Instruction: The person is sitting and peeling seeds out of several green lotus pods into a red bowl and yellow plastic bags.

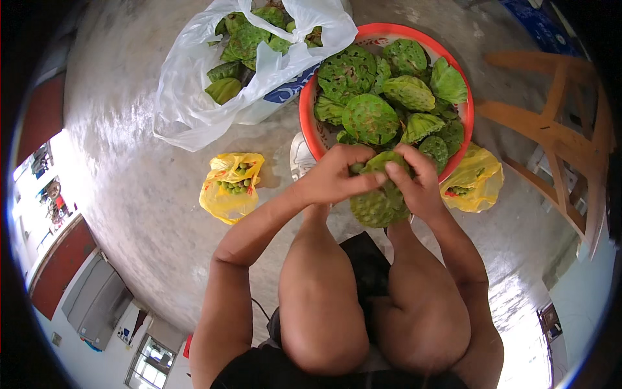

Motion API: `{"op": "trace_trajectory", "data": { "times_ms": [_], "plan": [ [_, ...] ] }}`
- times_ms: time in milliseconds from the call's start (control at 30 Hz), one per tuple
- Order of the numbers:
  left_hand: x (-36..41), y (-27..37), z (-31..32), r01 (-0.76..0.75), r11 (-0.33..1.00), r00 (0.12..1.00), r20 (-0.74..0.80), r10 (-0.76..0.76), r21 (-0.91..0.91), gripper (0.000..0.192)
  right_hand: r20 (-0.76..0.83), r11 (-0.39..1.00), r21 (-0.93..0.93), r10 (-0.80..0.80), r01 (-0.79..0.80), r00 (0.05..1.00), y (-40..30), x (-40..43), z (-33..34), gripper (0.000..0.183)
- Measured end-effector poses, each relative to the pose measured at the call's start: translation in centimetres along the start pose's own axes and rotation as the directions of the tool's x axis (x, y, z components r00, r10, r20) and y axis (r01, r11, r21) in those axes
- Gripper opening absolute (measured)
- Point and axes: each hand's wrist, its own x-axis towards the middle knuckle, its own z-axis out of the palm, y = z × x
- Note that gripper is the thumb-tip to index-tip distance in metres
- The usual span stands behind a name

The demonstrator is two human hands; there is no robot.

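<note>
A green lotus seed pod (379, 206) is held above my lower legs, between both hands. My left hand (347, 172) grips its left side, thumb pressed on the pod, with a green lotus seed (357, 167) by its fingers. On the pod's upper right, my right hand (417, 177) is closed with its thumb near the other thumb. Just beyond them stands a red-rimmed basin (470, 112) heaped with green lotus pods (370, 118), several with open holes. The underside of the held pod is hidden.
A white plastic bag (180, 97) with lotus pods lies left of the basin. One yellow bag (228, 194) with green seeds is on the floor at left, another yellow bag (486, 180) at right. A wooden chair (559, 121) is at far right; a shoe (302, 158) touches the basin's left side.
</note>
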Motion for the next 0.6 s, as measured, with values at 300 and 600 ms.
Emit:
{"op": "trace_trajectory", "data": {
  "times_ms": [300,600],
  "plan": [
    [2.0,0.5,1.0,-0.102,0.97,0.984,-0.124,0.132,0.222,0.044,-0.078,0.993,-0.116,-0.019,0.01,0.997,-0.1,0.0,0.5,0.019],
    [0.8,2.6,2.8,-0.128,0.991,0.975,-0.185,0.119,-0.039,0.042,-0.035,0.961,-0.08,-0.267,0.264,0.963,-1.1,0.4,-0.1,0.018]
  ]
}}
